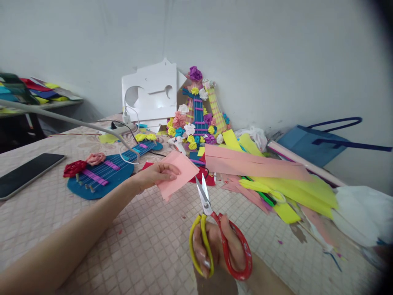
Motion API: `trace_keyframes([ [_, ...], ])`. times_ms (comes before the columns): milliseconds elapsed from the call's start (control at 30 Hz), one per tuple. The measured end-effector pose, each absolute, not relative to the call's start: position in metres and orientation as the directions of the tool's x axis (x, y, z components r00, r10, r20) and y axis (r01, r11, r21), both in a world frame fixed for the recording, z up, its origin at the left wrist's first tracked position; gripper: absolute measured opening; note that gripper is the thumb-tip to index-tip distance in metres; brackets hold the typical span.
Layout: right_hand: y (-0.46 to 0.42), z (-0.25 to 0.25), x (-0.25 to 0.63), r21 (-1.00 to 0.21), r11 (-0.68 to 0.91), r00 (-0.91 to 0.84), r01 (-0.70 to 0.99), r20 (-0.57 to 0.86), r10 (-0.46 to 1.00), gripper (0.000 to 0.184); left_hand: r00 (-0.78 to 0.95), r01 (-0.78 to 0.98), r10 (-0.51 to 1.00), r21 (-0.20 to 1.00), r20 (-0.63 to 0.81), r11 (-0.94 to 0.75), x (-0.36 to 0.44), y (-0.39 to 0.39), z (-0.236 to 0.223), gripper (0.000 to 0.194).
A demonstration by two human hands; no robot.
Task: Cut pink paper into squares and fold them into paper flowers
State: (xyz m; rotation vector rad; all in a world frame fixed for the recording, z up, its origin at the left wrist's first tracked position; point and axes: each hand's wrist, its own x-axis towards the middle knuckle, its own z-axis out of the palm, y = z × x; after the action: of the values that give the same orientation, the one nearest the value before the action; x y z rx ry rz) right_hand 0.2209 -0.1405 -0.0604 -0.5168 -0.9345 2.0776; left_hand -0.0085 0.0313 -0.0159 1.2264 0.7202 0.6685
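Pinched in my left hand (161, 175) are square-cut pieces of pink crepe paper (181, 170), held up over the table. My right hand (219, 246) has its fingers through the handles of a pair of scissors (206, 203), one handle yellow and the other red. Their blades are slightly parted and point up toward the paper's right corner. Left of my left hand lies a blue toy guitar (115, 170) with strings, purple strips and paper flowers. A long pink paper strip (254, 161) stretches to the right of the held pieces.
Yellow and pink paper strips (294, 192) cover the right side. Flower-decorated guitars (199, 114) and white cut-out board (150, 92) stand against the wall. A phone (29, 172), glue gun (177, 142), power strip (119, 129) and blue bag (310, 143) lie around.
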Motion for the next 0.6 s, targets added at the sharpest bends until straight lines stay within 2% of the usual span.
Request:
trace_keyframes([
  [267, -0.137, -0.058, 0.2224, -0.751, -0.434, -0.608, -0.498, -0.054, 0.792, 0.082, 0.628, -0.079, 0.764, 0.964, -0.151, 0.255, -0.008, 0.0318, -0.016, 0.028],
  [600, -0.136, -0.0575, 0.225, -0.739, -0.444, -0.618, -0.506, -0.049, 0.785, 0.084, 0.623, -0.034, 0.768, 0.976, -0.149, 0.217, -0.0069, 0.0281, -0.0127, 0.026],
])
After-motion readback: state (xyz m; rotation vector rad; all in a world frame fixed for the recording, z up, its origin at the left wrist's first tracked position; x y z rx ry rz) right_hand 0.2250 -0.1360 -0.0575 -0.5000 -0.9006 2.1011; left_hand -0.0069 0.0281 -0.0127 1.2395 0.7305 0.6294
